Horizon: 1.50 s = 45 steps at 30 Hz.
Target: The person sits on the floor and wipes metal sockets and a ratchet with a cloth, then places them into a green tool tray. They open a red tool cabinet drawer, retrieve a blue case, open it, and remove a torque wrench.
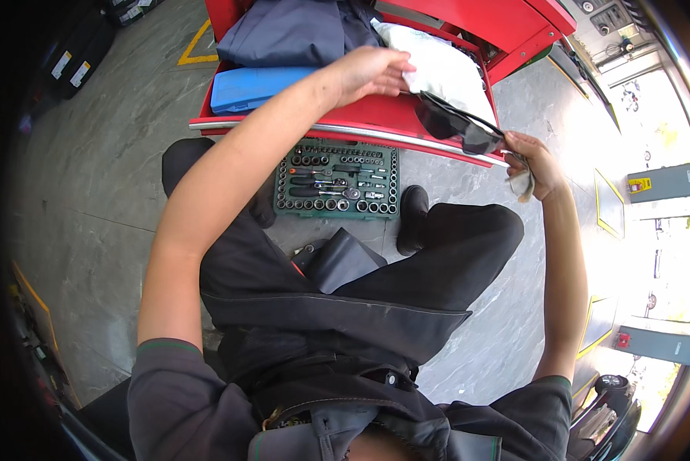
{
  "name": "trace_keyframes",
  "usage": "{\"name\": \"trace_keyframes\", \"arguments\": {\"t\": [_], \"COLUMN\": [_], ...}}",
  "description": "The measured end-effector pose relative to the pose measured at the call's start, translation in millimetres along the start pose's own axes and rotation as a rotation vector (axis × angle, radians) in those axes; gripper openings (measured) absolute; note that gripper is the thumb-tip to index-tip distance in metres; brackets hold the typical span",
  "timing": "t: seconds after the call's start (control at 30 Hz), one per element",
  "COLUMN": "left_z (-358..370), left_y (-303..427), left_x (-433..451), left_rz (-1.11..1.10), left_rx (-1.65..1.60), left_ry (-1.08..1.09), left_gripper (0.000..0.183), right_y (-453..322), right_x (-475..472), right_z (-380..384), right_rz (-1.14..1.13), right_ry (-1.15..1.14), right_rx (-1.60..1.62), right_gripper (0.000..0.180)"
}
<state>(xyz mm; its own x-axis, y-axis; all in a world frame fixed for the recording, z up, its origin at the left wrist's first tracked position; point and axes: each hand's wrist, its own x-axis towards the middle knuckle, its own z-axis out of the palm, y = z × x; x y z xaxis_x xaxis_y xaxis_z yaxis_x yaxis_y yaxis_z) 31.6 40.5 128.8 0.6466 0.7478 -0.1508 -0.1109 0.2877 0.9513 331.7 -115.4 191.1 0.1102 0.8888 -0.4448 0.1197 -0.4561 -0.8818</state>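
My right hand point(532, 161) grips a pair of dark-lensed glasses point(445, 122) by one end, at the right end of an open red drawer point(368, 115). A small crumpled piece of pale cloth or paper point(520, 185) hangs from the same hand. My left hand point(373, 75) reaches over the drawer with thumb and fingers apart. Its fingertips are at the edge of a white bag or cloth bundle point(443, 63); whether they touch it is hard to tell. Left of the bundle lie folded dark grey fabric point(287, 31) and a blue plastic case point(252, 89).
Beneath the drawer's front, an open green socket set case point(336, 214) with ratchets and sockets lies on the grey floor point(108, 190). A dark sheet point(345, 262) lies between my legs. Tyres point(80, 52) stand at upper left. The red tool cabinet point(529, 23) rises behind the drawer.
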Motion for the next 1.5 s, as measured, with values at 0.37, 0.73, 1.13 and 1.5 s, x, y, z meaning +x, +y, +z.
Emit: {"name": "trace_keyframes", "arguments": {"t": [0.37, 0.73, 1.13, 1.5], "left_z": [-10.4, -22.0, -82.0, -160.3], "left_y": [40.2, 21.3, -21.5, 15.8], "left_x": [15.5, -4.1, -107.2, -121.8], "left_rz": [0.029, 0.025, 0.476, 0.168], "left_rx": [0.235, 0.372, 1.467, 1.786], "left_ry": [0.008, -0.023, 0.336, 0.197], "left_gripper": [0.071, 0.066, 0.036, 0.087], "right_y": [-3.3, -3.9, -6.3, -15.9], "right_x": [79.6, 78.3, 36.8, 49.5], "right_z": [92.8, 88.7, 79.5, 189.3], "right_rz": [0.080, -0.017, -0.148, -0.313], "right_ry": [-0.007, 0.143, 0.111, -0.212], "right_rx": [-0.137, -0.410, -0.339, -0.450], "right_gripper": [0.018, 0.045, 0.039, 0.029]}}
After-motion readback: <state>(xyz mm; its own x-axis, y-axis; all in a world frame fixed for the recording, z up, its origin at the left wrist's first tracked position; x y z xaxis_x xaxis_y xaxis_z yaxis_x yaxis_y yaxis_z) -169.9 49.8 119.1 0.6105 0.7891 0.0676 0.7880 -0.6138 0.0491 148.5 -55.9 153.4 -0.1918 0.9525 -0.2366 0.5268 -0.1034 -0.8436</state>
